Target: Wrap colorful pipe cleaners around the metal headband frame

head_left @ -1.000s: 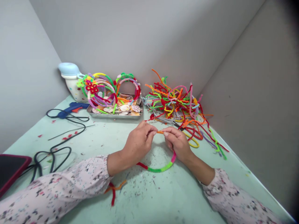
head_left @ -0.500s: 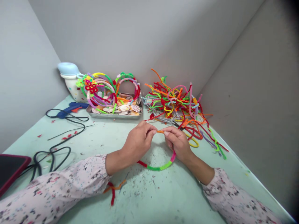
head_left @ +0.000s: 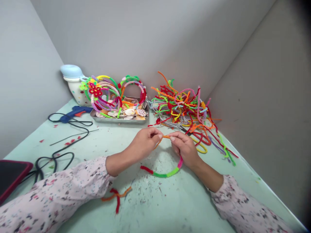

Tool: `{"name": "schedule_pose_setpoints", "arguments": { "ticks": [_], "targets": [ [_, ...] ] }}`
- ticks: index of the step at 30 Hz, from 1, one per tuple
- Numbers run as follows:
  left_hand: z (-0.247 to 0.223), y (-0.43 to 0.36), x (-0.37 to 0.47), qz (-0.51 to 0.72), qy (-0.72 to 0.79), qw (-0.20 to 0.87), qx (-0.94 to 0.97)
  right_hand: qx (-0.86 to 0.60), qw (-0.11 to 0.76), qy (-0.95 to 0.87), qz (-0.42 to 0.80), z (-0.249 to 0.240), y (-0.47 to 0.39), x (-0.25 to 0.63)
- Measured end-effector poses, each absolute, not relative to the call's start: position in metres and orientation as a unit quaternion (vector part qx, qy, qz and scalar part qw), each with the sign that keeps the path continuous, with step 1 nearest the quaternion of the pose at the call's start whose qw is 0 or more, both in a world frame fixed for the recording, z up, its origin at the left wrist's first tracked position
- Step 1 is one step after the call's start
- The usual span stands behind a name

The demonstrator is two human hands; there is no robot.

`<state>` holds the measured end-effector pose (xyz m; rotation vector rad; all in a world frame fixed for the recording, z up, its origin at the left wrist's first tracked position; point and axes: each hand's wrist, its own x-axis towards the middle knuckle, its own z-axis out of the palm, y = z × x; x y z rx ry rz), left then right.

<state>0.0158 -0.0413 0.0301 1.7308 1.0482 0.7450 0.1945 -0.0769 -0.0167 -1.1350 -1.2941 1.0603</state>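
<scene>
My left hand (head_left: 145, 142) pinches an orange pipe cleaner (head_left: 158, 143), whose loose end hangs below the fingertips. Close beside it, my right hand (head_left: 185, 147) is closed on a curved headband (head_left: 172, 173) wrapped in red, green and pink pipe cleaner. The orange strand runs between both sets of fingertips, at the band's upper end. The band curves down from my right palm and leftward over the table, ending in a red tip. Part of it is hidden inside my right hand.
A metal tray (head_left: 121, 120) of shells and finished headbands (head_left: 133, 81) stands at the back. Right of it lies a tangled pipe cleaner pile (head_left: 179, 103). A blue glue gun (head_left: 73, 114), black cord, white bottle (head_left: 75, 87) and dark tablet (head_left: 14, 176) occupy the left. Orange and red scraps (head_left: 118, 197) lie in front.
My left hand has shifted slightly left and its wrist has turned, uncovering the red tip of the band and the orange loose end. My right hand stays in place.
</scene>
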Motion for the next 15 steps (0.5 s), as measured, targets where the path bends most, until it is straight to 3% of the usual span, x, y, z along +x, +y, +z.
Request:
{"name": "schedule_pose_setpoints", "arguments": {
  "ticks": [7, 15],
  "targets": [
    [0.0316, -0.0398, 0.0139, 0.279, 0.437, 0.482, 0.707, -0.481, 0.524, -0.543, 0.447, -0.0166, -0.0765, 0.1941],
    [0.0353, -0.0403, 0.0135, 0.258, 0.451, 0.579, 0.628, -0.483, 0.516, -0.545, 0.45, -0.0163, -0.0769, 0.1936]
  ]
}}
